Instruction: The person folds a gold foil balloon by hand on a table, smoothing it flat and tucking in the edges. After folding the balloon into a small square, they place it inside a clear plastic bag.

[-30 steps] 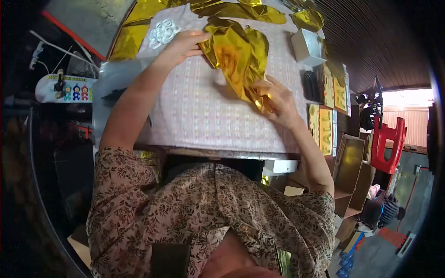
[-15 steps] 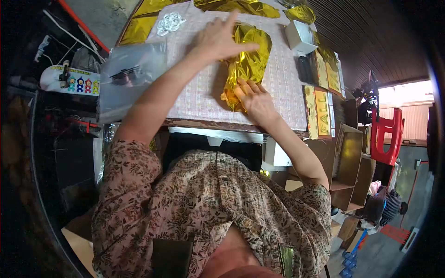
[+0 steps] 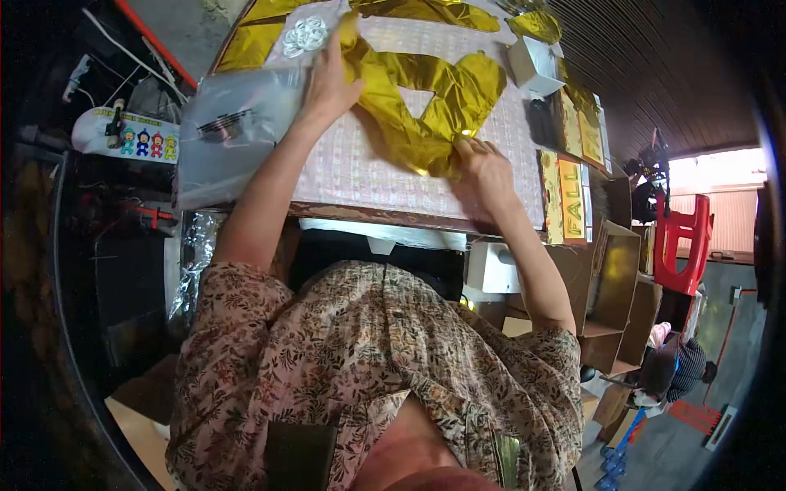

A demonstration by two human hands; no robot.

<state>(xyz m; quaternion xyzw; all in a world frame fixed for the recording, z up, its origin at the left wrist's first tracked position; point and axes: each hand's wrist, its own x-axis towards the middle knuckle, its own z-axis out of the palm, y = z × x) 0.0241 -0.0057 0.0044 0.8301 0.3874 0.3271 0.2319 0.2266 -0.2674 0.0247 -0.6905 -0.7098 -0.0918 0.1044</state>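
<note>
We're at the table [image 3: 352,176] with its pale patterned cloth, and the gold foil balloon [image 3: 385,110] lies across the middle, opened into a broad loop with a triangle of cloth showing through it. The step looks like spreading it flat.

Our left hand [image 3: 332,78] is up near the far left corner, closed around the balloon's far end, lifting that end a little off the cloth. Our right hand [image 3: 483,168] sits close to the near edge, fingers bent over the near tip. We can't tell whether it pinches the tip or only presses it down. So the foil runs between the two hands, one end under each.

To our eye, the next move calls for an even pull with the near tip kept pinned, because the foil creases easily.

A coil of white ribbon [image 3: 304,34] lies just beyond the left hand, a clear plastic bag [image 3: 233,123] hangs over the left edge, and a white box [image 3: 532,65] stands towards the far right corner.
</note>
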